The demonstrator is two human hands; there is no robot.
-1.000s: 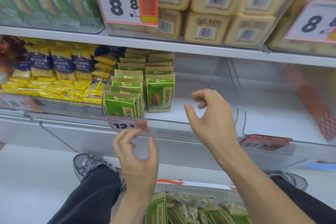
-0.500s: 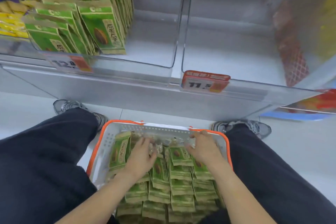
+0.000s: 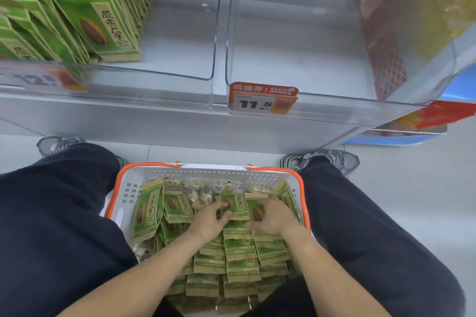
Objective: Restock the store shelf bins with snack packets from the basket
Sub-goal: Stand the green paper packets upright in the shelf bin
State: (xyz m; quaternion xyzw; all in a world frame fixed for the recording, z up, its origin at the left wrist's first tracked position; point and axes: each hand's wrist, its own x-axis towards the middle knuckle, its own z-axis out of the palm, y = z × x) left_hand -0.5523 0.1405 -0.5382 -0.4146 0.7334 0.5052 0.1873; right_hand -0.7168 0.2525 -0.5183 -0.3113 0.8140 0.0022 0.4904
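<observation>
A white basket with an orange rim [image 3: 206, 172] sits on the floor between my knees, full of green snack packets [image 3: 239, 252]. My left hand [image 3: 207, 222] is low in the basket, its fingers curled at the left edge of an upright green packet [image 3: 235, 207]. On the packets just to the right lies my right hand [image 3: 273, 219], fingers over their tops and thumb tucked under toward the left hand. Above, the left clear shelf bin [image 3: 180, 74] holds rows of the same green packets [image 3: 98, 23] on its left side. The right clear bin [image 3: 296, 33] holds nothing.
Clear bags of mixed nuts [image 3: 203, 189] lie at the basket's far end. An orange price tag reading 11.5 [image 3: 262, 100] hangs on the right bin's front. My legs and grey shoes [image 3: 332, 159] flank the basket. Red and yellow goods [image 3: 381, 54] show beyond the right bin wall.
My hands dropped from the shelf front into the basket as my view tilted down. Over the last half second they drew closer together on the green packets.
</observation>
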